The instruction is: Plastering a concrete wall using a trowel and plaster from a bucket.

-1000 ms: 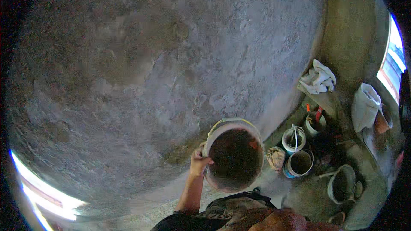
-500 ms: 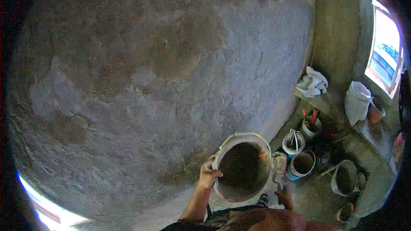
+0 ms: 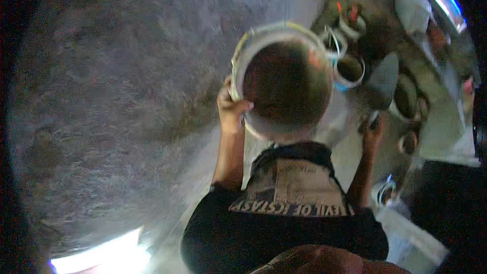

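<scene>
My left hand (image 3: 232, 107) grips the left rim of a wide pale bucket (image 3: 253, 41), thumb over its edge. The bucket is tipped toward me, so its mouth shows; the inside is too dark to tell what it holds. A yellowish handle lies along its far rim. Out to the right, my right hand (image 3: 373, 126) is closed round the handle of a trowel (image 3: 384, 78). Its grey blade points away from me and is smeared by motion. The trowel is apart from the bucket.
A rough grey plastered wall (image 3: 132, 86) fills the left. Several buckets stand at the right, among them a blue-and-white bucket (image 3: 349, 87) and one with orange- and red-handled tools (image 3: 353, 11). Beyond them is a white sack (image 3: 413, 7). A small container (image 3: 386, 192) stands near my right elbow.
My view has swung down and toward me. The bucket is nearer and larger, still in my left hand. My right hand has moved out to the right, and the trowel blade now shows broadside.
</scene>
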A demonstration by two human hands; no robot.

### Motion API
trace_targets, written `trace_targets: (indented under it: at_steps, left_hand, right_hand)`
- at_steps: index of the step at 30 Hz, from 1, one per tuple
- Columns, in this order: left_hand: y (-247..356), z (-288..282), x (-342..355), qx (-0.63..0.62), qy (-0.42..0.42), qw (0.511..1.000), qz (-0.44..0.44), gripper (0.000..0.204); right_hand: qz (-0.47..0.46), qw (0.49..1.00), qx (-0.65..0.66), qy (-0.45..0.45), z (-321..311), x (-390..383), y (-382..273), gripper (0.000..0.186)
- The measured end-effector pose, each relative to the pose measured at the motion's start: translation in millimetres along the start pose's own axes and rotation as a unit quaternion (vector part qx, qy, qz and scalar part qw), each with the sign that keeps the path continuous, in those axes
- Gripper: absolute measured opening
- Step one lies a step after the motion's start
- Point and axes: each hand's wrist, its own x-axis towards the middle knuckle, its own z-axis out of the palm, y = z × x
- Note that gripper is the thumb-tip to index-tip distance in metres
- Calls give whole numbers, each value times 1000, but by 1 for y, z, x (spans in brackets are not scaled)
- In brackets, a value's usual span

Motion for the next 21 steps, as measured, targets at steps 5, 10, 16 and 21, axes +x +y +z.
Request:
trace_targets:
  at_steps: [5, 10, 16, 21]
  left_hand:
    - [-23, 27, -19, -50, 5, 998, -31, 47]
    - [-18, 5, -3, -76, -22, 996, 32, 48]
    - [9, -24, -2, 34, -90, 993, 69, 30]
    - [22, -3, -5, 162, -187, 964, 95, 29]
  right_hand:
    - [-41, 992, -101, -57, -68, 35, -110, 46]
    - [-83, 940, -262, -203, -55, 15, -206, 43]
    - [-171, 825, -424, -332, 15, -1, -260, 41]
    - [-227, 775, -491, -327, 65, -9, -227, 31]
